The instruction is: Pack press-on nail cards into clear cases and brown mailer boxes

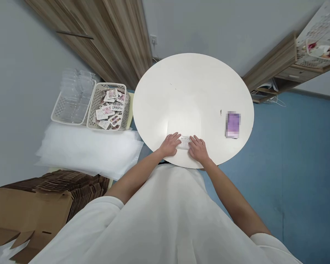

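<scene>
Head view: both hands grip a clear packet, blurred purple item at right, filled baskets at left

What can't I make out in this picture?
All in the head view:
Clear packet: partly covered by the left hand and right hand; contents too small to identify.
Cards in the basket: print too small to read.
Purple rectangular item: blurred into blocks.
Front cardboard box: cut off by the left edge.
</scene>
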Available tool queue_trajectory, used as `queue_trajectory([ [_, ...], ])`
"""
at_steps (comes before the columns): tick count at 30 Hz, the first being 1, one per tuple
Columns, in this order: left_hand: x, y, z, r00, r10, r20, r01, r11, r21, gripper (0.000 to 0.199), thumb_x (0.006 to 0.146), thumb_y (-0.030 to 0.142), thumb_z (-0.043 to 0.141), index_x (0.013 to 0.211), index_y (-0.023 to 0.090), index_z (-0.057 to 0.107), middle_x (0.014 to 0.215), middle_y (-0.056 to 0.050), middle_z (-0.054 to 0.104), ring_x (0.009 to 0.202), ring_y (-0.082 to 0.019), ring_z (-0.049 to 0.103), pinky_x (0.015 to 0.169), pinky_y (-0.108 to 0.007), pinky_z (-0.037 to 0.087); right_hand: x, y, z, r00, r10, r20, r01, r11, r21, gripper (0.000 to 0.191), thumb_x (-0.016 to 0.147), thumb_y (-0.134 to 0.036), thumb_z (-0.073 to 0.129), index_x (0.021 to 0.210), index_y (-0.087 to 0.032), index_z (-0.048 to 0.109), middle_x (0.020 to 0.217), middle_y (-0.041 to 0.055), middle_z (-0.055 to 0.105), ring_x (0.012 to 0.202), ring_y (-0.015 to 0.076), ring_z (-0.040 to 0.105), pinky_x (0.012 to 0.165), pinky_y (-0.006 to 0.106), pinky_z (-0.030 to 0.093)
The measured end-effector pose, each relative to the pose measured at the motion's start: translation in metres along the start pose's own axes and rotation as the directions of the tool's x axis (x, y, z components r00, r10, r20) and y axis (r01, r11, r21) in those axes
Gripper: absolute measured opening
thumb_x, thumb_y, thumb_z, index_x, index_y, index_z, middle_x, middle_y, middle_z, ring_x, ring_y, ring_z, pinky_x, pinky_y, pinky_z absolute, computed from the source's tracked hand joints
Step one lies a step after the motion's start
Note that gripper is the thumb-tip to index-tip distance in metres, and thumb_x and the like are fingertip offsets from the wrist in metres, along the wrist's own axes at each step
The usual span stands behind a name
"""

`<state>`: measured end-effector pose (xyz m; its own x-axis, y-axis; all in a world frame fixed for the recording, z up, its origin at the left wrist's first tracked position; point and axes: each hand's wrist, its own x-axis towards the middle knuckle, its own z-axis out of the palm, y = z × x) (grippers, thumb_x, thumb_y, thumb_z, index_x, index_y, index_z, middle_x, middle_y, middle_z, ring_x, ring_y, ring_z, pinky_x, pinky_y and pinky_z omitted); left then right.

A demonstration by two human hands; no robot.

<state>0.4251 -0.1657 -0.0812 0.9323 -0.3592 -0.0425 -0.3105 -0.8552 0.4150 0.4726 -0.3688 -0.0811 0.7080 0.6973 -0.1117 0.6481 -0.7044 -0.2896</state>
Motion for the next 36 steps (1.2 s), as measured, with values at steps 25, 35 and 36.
queue_trajectory([
  [25,-0.006,0.002,-0.028,0.989,-0.05,0.141,0.079,0.976,-0.204,0.022,0.07,0.031,0.052,0.091,0.025,0.057,0.105,-0.004,0.055,0.107,-0.024,0.044,0.092,-0.038,0.03,-0.002,-0.033,-0.022,0.997,0.033,0.063,-0.048,0.966,0.255,0.017,0.076,-0.035,0.049,0.082,-0.019,0.052,0.091,0.0056,0.058,0.086,0.0187,0.052,0.078,0.032,0.036],
  [35,0.019,-0.029,-0.042,0.929,-0.18,0.323,0.341,0.755,-0.56,0.039,0.071,0.048,0.051,0.097,0.02,0.06,0.096,-0.004,0.062,0.086,-0.02,0.057,0.074,-0.029,0.044,0.019,-0.017,-0.027,0.939,0.272,0.21,-0.336,0.858,0.388,0.036,0.087,-0.045,0.029,0.08,-0.022,0.055,0.076,0.0026,0.061,0.068,0.0151,0.054,0.056,0.025,0.035],
  [36,0.02,-0.032,-0.043,0.928,-0.182,0.325,0.344,0.753,-0.561,0.038,0.07,0.048,0.052,0.093,0.019,0.06,0.093,-0.004,0.063,0.085,-0.02,0.057,0.072,-0.029,0.044,0.022,-0.016,-0.026,0.93,0.296,0.22,-0.362,0.842,0.401,0.035,0.087,-0.045,0.029,0.081,-0.022,0.055,0.076,0.0025,0.061,0.067,0.0153,0.054,0.056,0.024,0.035],
])
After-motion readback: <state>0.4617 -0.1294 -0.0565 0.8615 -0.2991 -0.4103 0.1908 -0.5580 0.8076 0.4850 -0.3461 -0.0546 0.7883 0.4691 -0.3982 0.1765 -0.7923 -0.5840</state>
